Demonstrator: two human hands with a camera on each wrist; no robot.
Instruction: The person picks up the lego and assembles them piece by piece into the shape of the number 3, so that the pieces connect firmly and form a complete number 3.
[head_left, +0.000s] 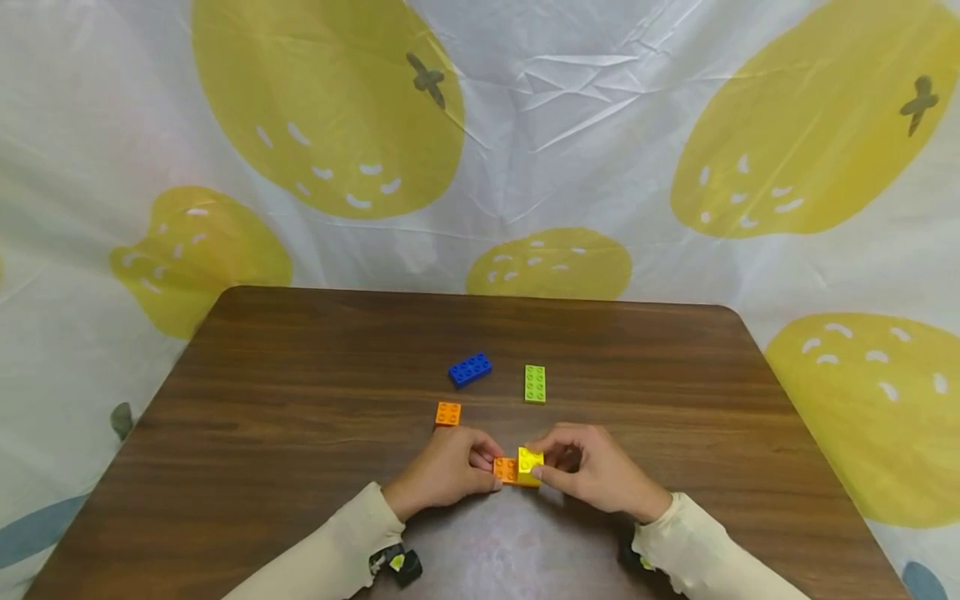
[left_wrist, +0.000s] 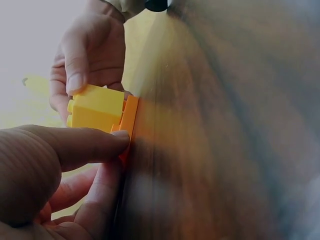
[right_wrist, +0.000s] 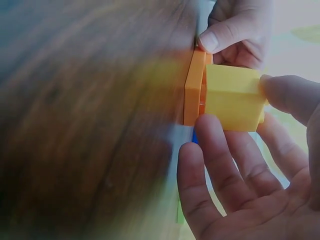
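A flat orange building brick [head_left: 504, 470] lies on the table near its front, long side running left to right. My left hand [head_left: 452, 468] pinches its left end between thumb and fingers. Over its right end stands a chunky yellow building brick [head_left: 530, 467], held by my right hand [head_left: 596, 471] with the thumb on the near side. From the right wrist, a narrow gap with orange studs shows between the yellow brick [right_wrist: 234, 97] and the orange brick [right_wrist: 194, 92]. The left wrist view has the left thumb [left_wrist: 100, 145] along the orange brick's edge.
Beyond the hands lie a blue brick [head_left: 470, 370] set at a slant and a lime green brick [head_left: 535, 384] pointing away. A smaller orange brick [head_left: 448, 412] is just behind the left hand. A lemon-print cloth [head_left: 570, 150] hangs behind the brown table [head_left: 337, 350].
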